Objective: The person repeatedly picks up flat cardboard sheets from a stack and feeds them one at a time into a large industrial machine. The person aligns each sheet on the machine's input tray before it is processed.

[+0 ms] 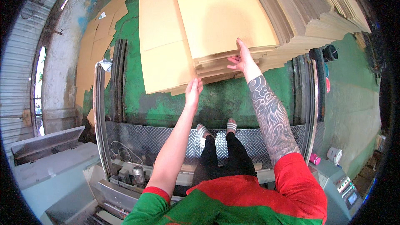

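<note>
Two stacks of flat tan cardboard sheets lie before me, the left cardboard stack (162,37) slightly lower than the right cardboard stack (221,16). My left hand (193,91) pinches the near edge of a cardboard sheet where the two stacks meet. At the near edge of the right stack is my right hand (241,58), its fingers apart. One of its digits reaches over the top sheet, while the others spread in front of the edge. Whether they touch the lower sheets cannot be made out.
More cardboard (300,8) stands in thick piles at the right. Loose cardboard sheets (98,41) cover the floor at the left. Upright metal rails (100,112) flank me, with a diamond-plate metal strip (179,146) underfoot. A control panel (346,191) sits at the lower right.
</note>
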Demonstrator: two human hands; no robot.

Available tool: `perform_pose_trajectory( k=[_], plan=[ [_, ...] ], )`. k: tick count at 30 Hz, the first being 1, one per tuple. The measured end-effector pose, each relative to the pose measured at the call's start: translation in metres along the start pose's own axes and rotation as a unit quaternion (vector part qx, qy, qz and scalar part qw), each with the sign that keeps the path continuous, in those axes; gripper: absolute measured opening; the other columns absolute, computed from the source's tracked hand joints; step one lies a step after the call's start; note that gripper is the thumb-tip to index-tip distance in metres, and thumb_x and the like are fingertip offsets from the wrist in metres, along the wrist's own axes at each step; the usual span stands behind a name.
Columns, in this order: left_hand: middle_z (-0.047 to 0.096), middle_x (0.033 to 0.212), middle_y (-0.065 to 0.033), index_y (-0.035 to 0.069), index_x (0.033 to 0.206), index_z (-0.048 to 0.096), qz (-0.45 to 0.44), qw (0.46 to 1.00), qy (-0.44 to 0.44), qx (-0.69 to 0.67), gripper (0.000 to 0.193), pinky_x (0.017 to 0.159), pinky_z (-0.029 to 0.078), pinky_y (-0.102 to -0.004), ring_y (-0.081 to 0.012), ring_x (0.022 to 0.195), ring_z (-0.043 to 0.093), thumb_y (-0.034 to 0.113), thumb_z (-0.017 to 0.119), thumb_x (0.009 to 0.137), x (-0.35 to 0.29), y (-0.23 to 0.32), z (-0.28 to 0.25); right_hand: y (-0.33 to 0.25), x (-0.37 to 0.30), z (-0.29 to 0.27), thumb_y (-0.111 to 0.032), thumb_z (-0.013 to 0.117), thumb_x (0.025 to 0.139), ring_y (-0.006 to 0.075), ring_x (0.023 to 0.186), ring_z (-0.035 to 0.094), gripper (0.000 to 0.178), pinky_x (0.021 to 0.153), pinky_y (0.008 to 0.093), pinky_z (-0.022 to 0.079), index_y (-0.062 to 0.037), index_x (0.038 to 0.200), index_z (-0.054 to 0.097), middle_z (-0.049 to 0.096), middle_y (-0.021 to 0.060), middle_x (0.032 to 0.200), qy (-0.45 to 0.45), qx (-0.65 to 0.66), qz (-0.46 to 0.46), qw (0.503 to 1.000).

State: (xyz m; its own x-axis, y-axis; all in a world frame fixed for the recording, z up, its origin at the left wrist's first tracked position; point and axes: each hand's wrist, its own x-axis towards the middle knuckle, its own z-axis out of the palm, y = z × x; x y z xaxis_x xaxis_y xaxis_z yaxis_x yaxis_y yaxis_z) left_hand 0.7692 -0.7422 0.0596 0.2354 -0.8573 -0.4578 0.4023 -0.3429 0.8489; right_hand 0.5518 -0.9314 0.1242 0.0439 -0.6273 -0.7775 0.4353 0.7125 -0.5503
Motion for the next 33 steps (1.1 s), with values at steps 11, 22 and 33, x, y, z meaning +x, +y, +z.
perform_pose_trajectory(
  k=[11,22,33],
  plan=[
    [0.057,0.137,-0.0123,0.005,0.146,0.047,0.015,0.990,0.005,-0.139,0.074,0.111,0.047,-0.0418,-0.0226,0.128,0.056,0.058,0.068,0.100,0.001,0.012,0.071,0.018,-0.011,-0.011,-0.061,0.081,0.086,0.0236,0.099,0.061,0.075,0.085,0.0425,0.056,-0.0136,0.137,0.055,0.054,0.0101,0.108,-0.080,0.030,-0.118,0.989],
    [0.047,0.153,-0.0136,0.012,0.153,0.046,0.015,0.951,0.048,-0.304,0.076,0.117,0.039,-0.0528,-0.0329,0.139,0.043,0.052,0.076,0.095,0.090,0.072,0.101,0.062,-0.020,-0.058,-0.039,0.074,0.097,0.0270,0.126,0.064,0.059,0.106,0.0413,0.051,-0.0023,0.139,0.055,0.063,0.0149,0.136,-0.179,-0.306,-0.221,0.908],
    [0.050,0.150,-0.0131,0.011,0.148,0.048,-0.031,0.970,0.124,-0.205,0.073,0.109,0.042,-0.0506,-0.0311,0.129,0.052,0.051,0.076,0.094,-0.133,0.110,-0.015,-0.005,-0.036,-0.186,-0.011,0.059,0.092,0.0257,0.164,0.011,0.087,0.129,0.0640,0.014,-0.0099,0.169,0.020,0.014,0.0022,0.178,0.085,-0.760,-0.489,0.421]
  ],
)
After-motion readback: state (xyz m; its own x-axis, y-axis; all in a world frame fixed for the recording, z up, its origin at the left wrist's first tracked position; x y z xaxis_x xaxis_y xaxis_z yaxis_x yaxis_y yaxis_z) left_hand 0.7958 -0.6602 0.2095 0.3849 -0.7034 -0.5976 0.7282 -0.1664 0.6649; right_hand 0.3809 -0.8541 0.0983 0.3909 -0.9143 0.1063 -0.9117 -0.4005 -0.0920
